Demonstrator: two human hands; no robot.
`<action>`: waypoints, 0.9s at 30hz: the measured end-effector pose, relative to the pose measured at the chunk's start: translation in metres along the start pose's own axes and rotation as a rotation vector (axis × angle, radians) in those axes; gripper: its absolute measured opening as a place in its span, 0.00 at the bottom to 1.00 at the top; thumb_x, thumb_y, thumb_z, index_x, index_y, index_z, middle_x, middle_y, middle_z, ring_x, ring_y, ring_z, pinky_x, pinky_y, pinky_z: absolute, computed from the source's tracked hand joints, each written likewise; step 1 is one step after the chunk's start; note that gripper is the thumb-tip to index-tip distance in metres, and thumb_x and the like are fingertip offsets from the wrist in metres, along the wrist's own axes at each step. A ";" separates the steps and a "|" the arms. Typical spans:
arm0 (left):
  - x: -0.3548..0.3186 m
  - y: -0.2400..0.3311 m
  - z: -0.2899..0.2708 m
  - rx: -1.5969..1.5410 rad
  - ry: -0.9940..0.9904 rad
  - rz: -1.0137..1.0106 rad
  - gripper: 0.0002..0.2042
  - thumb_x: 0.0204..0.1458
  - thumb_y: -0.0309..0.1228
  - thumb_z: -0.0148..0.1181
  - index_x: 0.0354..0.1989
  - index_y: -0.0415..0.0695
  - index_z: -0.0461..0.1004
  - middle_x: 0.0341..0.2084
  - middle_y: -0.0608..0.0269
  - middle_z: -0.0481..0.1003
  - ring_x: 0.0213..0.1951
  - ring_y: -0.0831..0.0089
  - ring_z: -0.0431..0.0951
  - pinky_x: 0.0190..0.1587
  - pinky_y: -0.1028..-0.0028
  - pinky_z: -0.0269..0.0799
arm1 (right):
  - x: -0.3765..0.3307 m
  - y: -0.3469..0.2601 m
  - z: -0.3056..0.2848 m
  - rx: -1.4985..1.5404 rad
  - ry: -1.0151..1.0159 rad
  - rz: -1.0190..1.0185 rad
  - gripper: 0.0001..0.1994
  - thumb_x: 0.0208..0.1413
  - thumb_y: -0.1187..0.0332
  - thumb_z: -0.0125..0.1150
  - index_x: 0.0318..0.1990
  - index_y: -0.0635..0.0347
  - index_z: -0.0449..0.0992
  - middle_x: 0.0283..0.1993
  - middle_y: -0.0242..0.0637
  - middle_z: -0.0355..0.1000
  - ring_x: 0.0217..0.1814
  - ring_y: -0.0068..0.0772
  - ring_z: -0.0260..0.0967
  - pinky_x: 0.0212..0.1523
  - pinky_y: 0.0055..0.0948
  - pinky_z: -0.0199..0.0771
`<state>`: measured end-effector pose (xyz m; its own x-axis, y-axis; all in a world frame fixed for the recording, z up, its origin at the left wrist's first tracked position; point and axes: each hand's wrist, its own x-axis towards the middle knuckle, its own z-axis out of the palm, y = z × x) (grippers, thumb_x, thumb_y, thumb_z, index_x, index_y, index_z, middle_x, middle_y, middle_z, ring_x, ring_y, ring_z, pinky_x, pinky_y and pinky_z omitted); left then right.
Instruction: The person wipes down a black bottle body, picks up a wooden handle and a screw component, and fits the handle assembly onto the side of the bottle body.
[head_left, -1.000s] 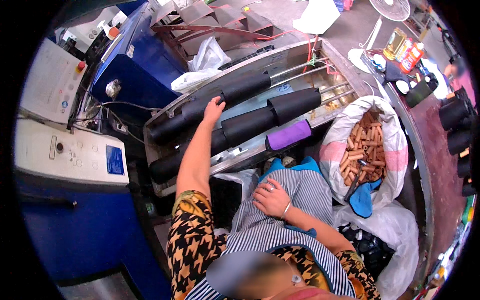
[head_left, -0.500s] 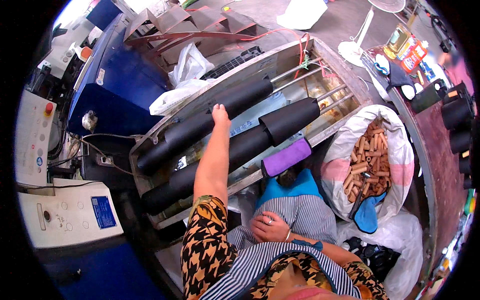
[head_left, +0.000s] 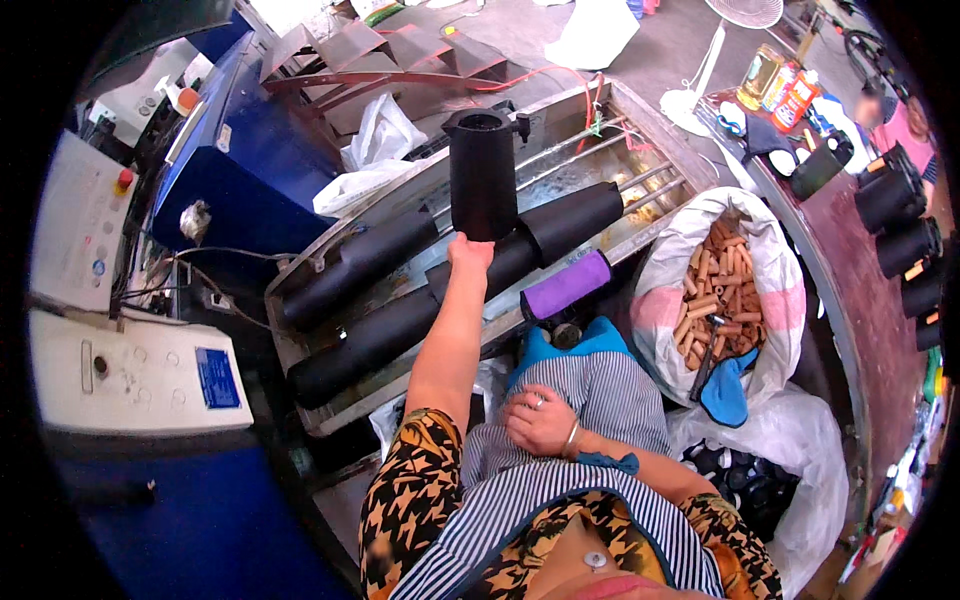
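Observation:
My left hand (head_left: pixel 470 252) grips the lower end of a black cylinder (head_left: pixel 483 185) with a hollow top and a small side knob, held upright over a long metal trough (head_left: pixel 655 110). In the trough, two rows of black cylinders lie on paired metal rods: a shorter far row (head_left: pixel 365 265) and a longer near row (head_left: pixel 385 355). The held cylinder hides part of the rods. My right hand (head_left: pixel 540 418), wearing a ring, lies on my striped apron with its fingers loosely spread and nothing in it.
A purple pad (head_left: pixel 567 285) covers the trough's near edge. To the right stands a white sack (head_left: pixel 782 290) of brown wooden pieces (head_left: pixel 722 290), with a blue cloth (head_left: pixel 730 385) on its rim. A table (head_left: pixel 850 250) holds more black cylinders (head_left: pixel 892 195). Blue machine cabinets (head_left: pixel 245 170) stand left.
My left hand has lifted a black cylinder off the far row and raised it upright, leaving bare rods there. My right hand stays on my lap. The view has shifted slightly.

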<state>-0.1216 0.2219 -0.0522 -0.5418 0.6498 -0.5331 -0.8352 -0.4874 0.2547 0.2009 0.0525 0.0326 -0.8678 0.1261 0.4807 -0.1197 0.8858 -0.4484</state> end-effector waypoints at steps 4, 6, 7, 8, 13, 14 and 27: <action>-0.044 0.007 -0.002 0.013 -0.002 -0.008 0.24 0.67 0.40 0.23 0.63 0.45 0.61 0.63 0.56 0.65 0.65 0.56 0.62 0.68 0.52 0.53 | -0.006 -0.004 0.000 -0.022 0.044 -0.018 0.09 0.46 0.64 0.62 0.33 0.56 0.77 0.38 0.31 0.73 0.47 0.33 0.69 0.58 0.41 0.65; -0.067 0.008 -0.005 -0.017 -0.032 -0.018 0.25 0.67 0.41 0.23 0.64 0.45 0.61 0.63 0.57 0.65 0.65 0.56 0.62 0.68 0.52 0.53 | -0.008 -0.008 -0.001 -0.015 0.075 0.000 0.08 0.46 0.64 0.61 0.32 0.56 0.77 0.37 0.31 0.74 0.46 0.32 0.69 0.58 0.42 0.65; -0.077 0.010 -0.009 -0.029 -0.046 -0.016 0.25 0.67 0.41 0.23 0.64 0.46 0.61 0.63 0.57 0.65 0.65 0.56 0.62 0.68 0.52 0.53 | -0.009 -0.010 -0.001 -0.022 0.080 0.000 0.08 0.46 0.64 0.61 0.32 0.56 0.77 0.37 0.31 0.74 0.46 0.32 0.69 0.58 0.42 0.65; -0.087 0.012 -0.014 -0.041 -0.061 -0.014 0.25 0.67 0.41 0.23 0.64 0.46 0.61 0.63 0.58 0.65 0.65 0.56 0.62 0.67 0.52 0.53 | -0.010 -0.012 -0.003 -0.028 0.085 0.000 0.08 0.46 0.64 0.61 0.32 0.56 0.77 0.37 0.31 0.74 0.45 0.32 0.69 0.58 0.42 0.65; -0.145 -0.008 -0.062 -0.104 -0.128 0.027 0.26 0.66 0.43 0.24 0.67 0.47 0.59 0.67 0.56 0.59 0.68 0.54 0.56 0.69 0.50 0.48 | -0.022 -0.012 -0.006 -0.069 0.109 0.013 0.07 0.46 0.64 0.61 0.32 0.55 0.77 0.37 0.30 0.74 0.46 0.32 0.70 0.58 0.41 0.65; -0.157 -0.015 -0.073 -0.113 -0.106 0.038 0.26 0.66 0.43 0.25 0.67 0.47 0.59 0.67 0.56 0.59 0.68 0.54 0.56 0.69 0.50 0.48 | -0.025 -0.013 -0.008 -0.076 0.134 0.022 0.07 0.47 0.63 0.61 0.31 0.54 0.77 0.37 0.29 0.75 0.46 0.32 0.70 0.58 0.41 0.65; -0.130 -0.020 -0.235 -0.015 0.092 -0.073 0.23 0.66 0.42 0.26 0.62 0.48 0.62 0.64 0.58 0.63 0.67 0.59 0.58 0.69 0.52 0.48 | 0.033 -0.032 -0.049 0.122 0.480 0.290 0.30 0.48 0.71 0.62 0.62 0.54 0.65 0.67 0.44 0.60 0.53 0.46 0.68 0.56 0.39 0.69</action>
<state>-0.0123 0.0102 -0.1782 -0.4681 0.6276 -0.6221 -0.8702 -0.4498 0.2010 0.1997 0.0506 0.1001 -0.5606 0.5698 0.6009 0.0110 0.7307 -0.6826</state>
